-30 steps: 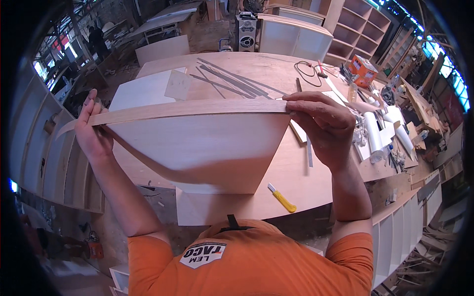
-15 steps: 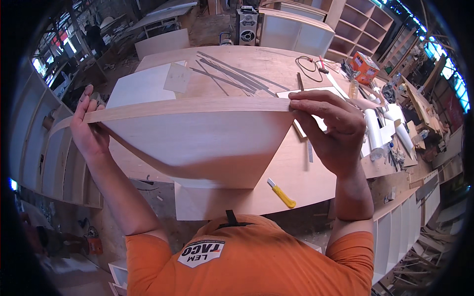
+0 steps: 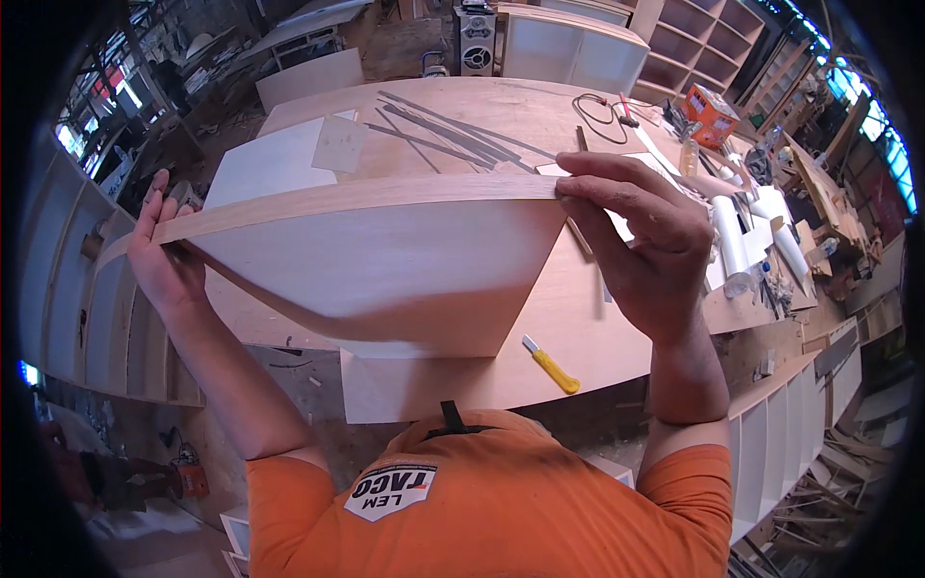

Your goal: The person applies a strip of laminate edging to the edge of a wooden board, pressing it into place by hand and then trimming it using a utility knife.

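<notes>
A pale board (image 3: 385,270) stands on its edge in front of me, its white face toward me. Along its upper edge runs a thin wood-grain edging strip (image 3: 366,197), whose loose end curves away past the board on the left. My right hand (image 3: 650,231) pinches the strip at the board's right corner, thumb below and fingertips on top. At the left, my left hand (image 3: 171,252) holds the strip between thumb and palm, its fingers pointing up. A yellow utility knife (image 3: 553,370) lies on the worktable (image 3: 607,337), right of the board's foot.
Several dark thin strips (image 3: 443,133) and a white panel (image 3: 265,164) lie farther back on the table. Toward the right are an orange box (image 3: 710,116), a looped cable (image 3: 599,114) and white rolls (image 3: 729,236). Shelf carcasses (image 3: 130,318) stand at the left.
My left hand has shifted slightly left and down with the strip. The right hand keeps its pinch at the corner. The whole view has tilted a little.
</notes>
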A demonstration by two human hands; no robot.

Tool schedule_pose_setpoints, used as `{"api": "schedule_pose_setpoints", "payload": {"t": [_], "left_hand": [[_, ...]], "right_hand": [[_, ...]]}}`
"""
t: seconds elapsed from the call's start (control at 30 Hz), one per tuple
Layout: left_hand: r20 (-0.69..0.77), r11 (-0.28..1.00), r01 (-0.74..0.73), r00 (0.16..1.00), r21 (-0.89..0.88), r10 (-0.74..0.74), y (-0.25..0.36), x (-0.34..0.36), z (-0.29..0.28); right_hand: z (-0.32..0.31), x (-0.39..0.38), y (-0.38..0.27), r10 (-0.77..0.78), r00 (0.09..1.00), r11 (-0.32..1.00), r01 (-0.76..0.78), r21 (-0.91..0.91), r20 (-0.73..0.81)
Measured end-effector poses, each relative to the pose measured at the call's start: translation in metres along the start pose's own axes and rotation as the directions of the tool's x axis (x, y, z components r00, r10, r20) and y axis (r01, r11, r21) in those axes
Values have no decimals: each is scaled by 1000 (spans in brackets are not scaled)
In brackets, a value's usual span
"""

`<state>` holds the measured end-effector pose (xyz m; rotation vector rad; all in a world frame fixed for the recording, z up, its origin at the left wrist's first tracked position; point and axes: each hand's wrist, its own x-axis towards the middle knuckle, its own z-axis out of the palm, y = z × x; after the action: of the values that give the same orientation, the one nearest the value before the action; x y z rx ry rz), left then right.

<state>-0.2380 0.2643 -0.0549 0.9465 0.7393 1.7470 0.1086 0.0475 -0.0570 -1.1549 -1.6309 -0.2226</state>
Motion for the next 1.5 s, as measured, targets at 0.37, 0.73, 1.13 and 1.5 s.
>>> {"api": "schedule_pose_setpoints", "payload": {"t": [0.37,0.73,1.13,1.5], "left_hand": [[122,1000,-8,993,15,6,3,16,-25],[201,999,32,979,-19,-27,8,12,-20],[120,998,45,992,32,-49,7,7,-15],[82,999,40,996,32,-42,8,-5,0]], "right_hand": [[32,-29,15,242,957,707,-58,705,-163],[59,-38,34,83,935,759,164,630,-344],[78,-38,24,120,882,690,255,677,-455],[73,-30,29,23,909,781,243,576,-416]]}}
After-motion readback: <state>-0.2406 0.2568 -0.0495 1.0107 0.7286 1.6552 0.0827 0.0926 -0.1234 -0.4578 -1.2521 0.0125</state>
